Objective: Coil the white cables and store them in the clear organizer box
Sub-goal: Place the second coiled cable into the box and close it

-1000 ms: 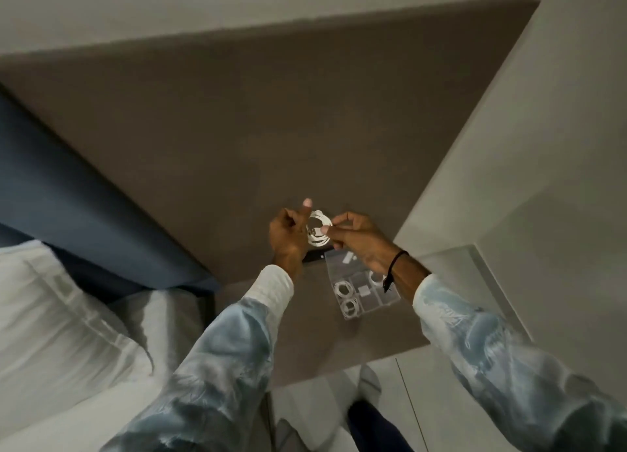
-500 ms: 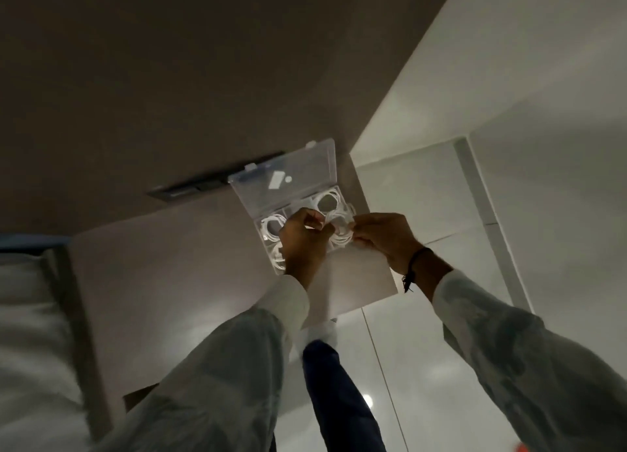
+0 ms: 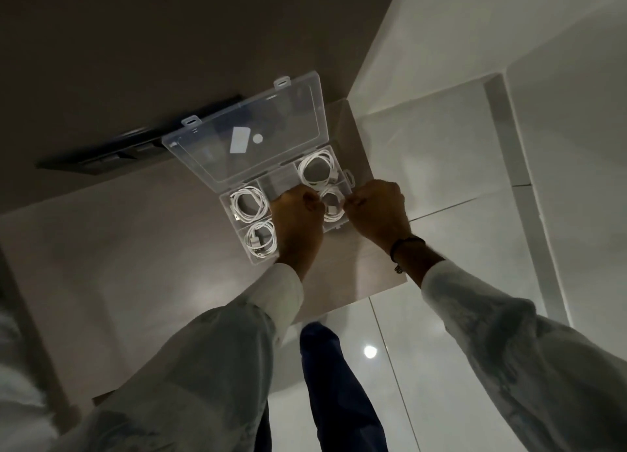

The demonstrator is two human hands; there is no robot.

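Note:
The clear organizer box (image 3: 226, 203) lies on a pale table with its lid (image 3: 247, 139) swung open toward the far side. Coiled white cables fill three compartments: far right (image 3: 317, 168), near left upper (image 3: 247, 204) and near left lower (image 3: 261, 239). Another white coil (image 3: 332, 207) sits in the near right compartment. My left hand (image 3: 298, 221) and my right hand (image 3: 376, 210) pinch this coil from either side, pressing it down into its compartment. The hands cover part of the coil and the box's middle section.
A dark flat device (image 3: 101, 156) lies behind the box against the brown wall. The pale table (image 3: 135, 248) ends just near of my hands, with glossy white floor tiles (image 3: 441, 214) to the right. My leg in dark trousers (image 3: 332, 383) shows below.
The coil was held up in the air between both hands; now both hands have brought it down into the box's near right compartment. The camera has tilted down toward the table.

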